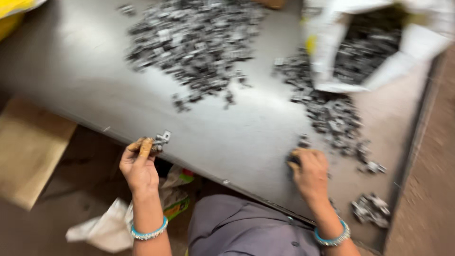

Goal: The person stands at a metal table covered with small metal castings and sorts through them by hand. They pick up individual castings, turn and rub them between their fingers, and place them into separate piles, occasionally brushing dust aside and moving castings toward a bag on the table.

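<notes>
Left hand (139, 163) pinches a small metal clip (161, 139) at the tabletop (85, 71) edge, right hand (310, 171) curled down on loose parts (332, 116) spilling from a white sack (332, 52).

One head-worn camera, looking steeply down.
It sits above the person's lap and faces forward across the tilted grey counter (246, 128), near enough that both hands fill the lower frame; the white sack (332, 57) lies at the far right edge. The view is motion-blurred.
</notes>
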